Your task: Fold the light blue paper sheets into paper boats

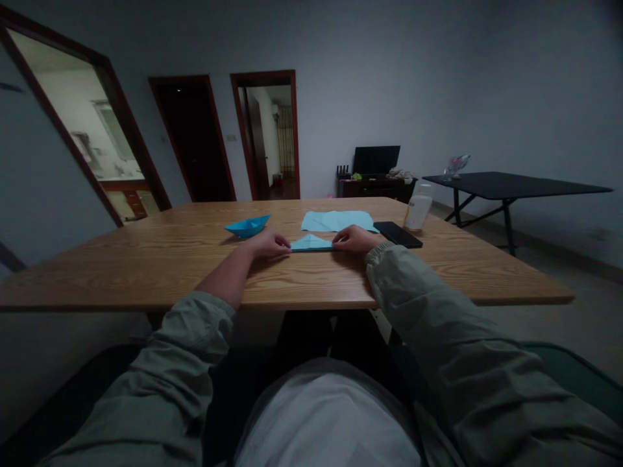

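Observation:
Between my hands, near the middle of the wooden table (195, 266), a piece of folded light-blue paper (311, 243) has a low triangular peak and a straight band along its near edge. My left hand (267, 244) pinches the band's left end. At the right end, my right hand (357, 239) grips the same paper with its fingers closed. A finished-looking blue paper boat (248, 226) sits just beyond my left hand. Behind the folded piece lies a creased light-blue sheet (338, 220), spread flat.
A black phone (398, 235) lies right of my right hand, with a white bottle (418, 207) upright behind it. Farther off stand a black folding table (516, 185) and a low cabinet (377, 189) bearing a dark screen (376, 159). Doorways open along the far wall.

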`<action>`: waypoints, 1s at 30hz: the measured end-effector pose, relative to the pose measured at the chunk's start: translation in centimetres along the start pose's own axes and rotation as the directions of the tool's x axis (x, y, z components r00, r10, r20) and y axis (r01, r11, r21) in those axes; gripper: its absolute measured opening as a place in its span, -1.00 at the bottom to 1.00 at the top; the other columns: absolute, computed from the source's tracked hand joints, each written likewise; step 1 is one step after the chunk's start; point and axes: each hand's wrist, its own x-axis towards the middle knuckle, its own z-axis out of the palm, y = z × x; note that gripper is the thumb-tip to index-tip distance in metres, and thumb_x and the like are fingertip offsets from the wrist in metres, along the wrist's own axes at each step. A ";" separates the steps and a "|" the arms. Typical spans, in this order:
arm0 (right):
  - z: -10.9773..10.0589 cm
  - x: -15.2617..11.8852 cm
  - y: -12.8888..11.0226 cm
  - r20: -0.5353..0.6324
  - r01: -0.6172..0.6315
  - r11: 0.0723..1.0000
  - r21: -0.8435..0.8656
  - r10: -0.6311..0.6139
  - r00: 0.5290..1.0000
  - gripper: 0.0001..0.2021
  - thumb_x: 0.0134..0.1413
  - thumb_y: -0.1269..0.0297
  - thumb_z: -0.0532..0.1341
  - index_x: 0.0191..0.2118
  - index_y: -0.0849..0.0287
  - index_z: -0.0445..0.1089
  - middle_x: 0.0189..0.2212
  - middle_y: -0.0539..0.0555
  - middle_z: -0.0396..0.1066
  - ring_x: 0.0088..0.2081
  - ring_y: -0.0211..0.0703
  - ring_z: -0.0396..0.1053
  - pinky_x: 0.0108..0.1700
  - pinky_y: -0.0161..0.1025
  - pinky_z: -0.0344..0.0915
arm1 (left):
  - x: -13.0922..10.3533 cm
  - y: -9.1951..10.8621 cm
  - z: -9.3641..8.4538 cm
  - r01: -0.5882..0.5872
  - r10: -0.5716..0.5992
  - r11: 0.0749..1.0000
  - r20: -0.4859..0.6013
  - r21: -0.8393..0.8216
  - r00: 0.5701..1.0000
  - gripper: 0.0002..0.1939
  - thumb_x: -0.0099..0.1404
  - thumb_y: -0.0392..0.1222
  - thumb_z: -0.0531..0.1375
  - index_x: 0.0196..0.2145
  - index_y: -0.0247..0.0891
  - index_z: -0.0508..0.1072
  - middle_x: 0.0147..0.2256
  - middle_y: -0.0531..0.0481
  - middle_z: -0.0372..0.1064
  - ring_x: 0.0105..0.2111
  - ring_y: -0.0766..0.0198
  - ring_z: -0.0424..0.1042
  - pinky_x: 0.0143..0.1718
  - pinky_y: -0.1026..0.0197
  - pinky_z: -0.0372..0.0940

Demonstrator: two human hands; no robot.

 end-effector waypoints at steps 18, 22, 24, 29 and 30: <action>0.7 -1.4 -4.2 -0.038 0.018 0.969 -0.244 -0.028 0.999 -0.64 0.13 0.06 0.17 -0.08 0.15 0.52 -0.21 0.12 0.53 -0.28 -0.13 0.42 -0.23 -0.32 0.22 | 0.7 0.4 1.2 -0.108 0.141 0.940 -0.084 0.323 0.986 -0.65 0.15 -0.11 0.20 -0.12 -0.24 0.56 -0.20 -0.10 0.53 -0.30 0.20 0.43 -0.29 0.28 0.23; 1.1 -1.0 -4.0 -0.081 0.023 0.948 -0.316 -0.051 0.995 -0.67 0.18 0.09 0.11 -0.17 0.16 0.54 -0.25 0.15 0.54 -0.28 -0.11 0.42 -0.24 -0.30 0.21 | 1.0 0.7 1.6 -0.074 0.133 0.916 -0.123 0.394 0.984 -0.67 0.17 -0.19 0.18 -0.10 -0.24 0.54 -0.17 -0.11 0.52 -0.25 0.17 0.44 -0.22 0.26 0.25; 1.3 -0.6 -3.9 -0.118 -0.002 0.939 -0.344 -0.042 0.992 -0.66 0.20 0.11 0.09 -0.18 0.16 0.55 -0.26 0.17 0.54 -0.28 -0.11 0.43 -0.23 -0.29 0.20 | 1.0 1.1 1.7 -0.053 0.139 0.882 -0.151 0.468 0.979 -0.69 0.21 -0.17 0.14 -0.13 -0.26 0.55 -0.17 -0.15 0.52 -0.21 0.13 0.44 -0.17 0.22 0.25; 1.5 0.2 -4.3 -0.299 -0.119 0.940 -0.321 0.019 0.954 -0.64 0.24 0.16 0.04 -0.18 0.22 0.54 -0.23 0.24 0.54 -0.23 -0.09 0.44 -0.17 -0.29 0.21 | 1.2 2.8 2.1 0.068 0.154 0.829 -0.344 0.555 0.926 -0.64 0.33 -0.10 0.04 -0.11 -0.25 0.55 -0.15 -0.19 0.51 -0.14 0.08 0.45 -0.07 0.15 0.24; 1.5 0.3 -4.4 -0.343 -0.130 0.944 -0.304 0.019 0.939 -0.64 0.24 0.18 0.03 -0.16 0.22 0.54 -0.21 0.23 0.53 -0.22 -0.08 0.45 -0.16 -0.28 0.21 | 1.2 3.2 2.2 0.088 0.157 0.840 -0.395 0.536 0.905 -0.64 0.34 -0.10 0.02 -0.10 -0.24 0.55 -0.14 -0.18 0.51 -0.14 0.09 0.45 -0.06 0.16 0.24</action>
